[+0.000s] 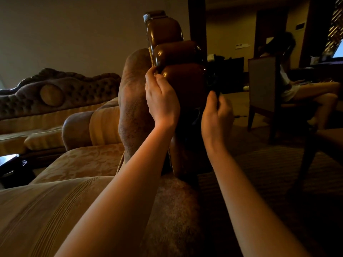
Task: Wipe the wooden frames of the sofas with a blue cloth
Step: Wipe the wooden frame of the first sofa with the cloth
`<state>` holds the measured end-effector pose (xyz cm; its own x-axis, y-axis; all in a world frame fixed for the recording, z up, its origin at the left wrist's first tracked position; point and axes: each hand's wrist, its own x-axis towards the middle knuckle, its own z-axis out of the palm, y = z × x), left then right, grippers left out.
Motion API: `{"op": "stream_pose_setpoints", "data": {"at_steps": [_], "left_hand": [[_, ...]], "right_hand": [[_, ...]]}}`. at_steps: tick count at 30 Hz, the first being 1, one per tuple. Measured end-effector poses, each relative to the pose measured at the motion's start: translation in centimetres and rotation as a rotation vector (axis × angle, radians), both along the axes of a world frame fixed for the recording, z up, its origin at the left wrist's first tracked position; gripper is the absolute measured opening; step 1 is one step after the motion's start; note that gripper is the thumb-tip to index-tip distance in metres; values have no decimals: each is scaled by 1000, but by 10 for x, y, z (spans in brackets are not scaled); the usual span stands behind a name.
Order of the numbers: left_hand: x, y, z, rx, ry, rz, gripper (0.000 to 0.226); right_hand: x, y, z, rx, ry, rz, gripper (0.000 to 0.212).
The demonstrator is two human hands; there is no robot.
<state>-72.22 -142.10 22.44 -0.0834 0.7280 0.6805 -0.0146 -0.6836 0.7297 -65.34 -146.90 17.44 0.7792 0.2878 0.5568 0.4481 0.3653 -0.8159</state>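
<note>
Sofa frame getting wiped, both hands working up at the carved wooden frame.

Left hand is pinching the glossy, rigid edge; right hand is bunching a dark, limp cloth against it, its blue lost in shadow.

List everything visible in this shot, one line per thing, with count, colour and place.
wooden frame: one, glossy brown, carved in rounded lobes, centre, rising at the sofa's edge
sofa: one, gold patterned fabric, lower left
second sofa: one, tufted brownish back with gold cushions, far left
cloth: one, looks dark in this light, against the frame at the right hand
chair: one, grey back with wood legs, right
seated person: one, on the chair, far right
carpet: patterned, dim, lower right
left hand: pinching the frame's gold-corded edge
right hand: gripping the cloth
</note>
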Motion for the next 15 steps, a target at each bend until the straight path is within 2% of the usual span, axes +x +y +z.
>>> {"op": "stream_pose_setpoints", "data": {"at_steps": [3, 7, 10, 15], "left_hand": [[0, -1, 0, -8, -11, -11, 38], [0, -1, 0, -6, -34, -30, 37], [0, 0, 0, -17, -43, -37, 38], [1, 2, -1, -4, -50, -36, 37]], "right_hand": [[9, 8, 39, 30, -95, -18, 32], [32, 16, 69, 48, 45, 257, 39], [34, 10, 56, 65, 168, 386, 28], [12, -11, -12, -29, 285, 341, 24]]}}
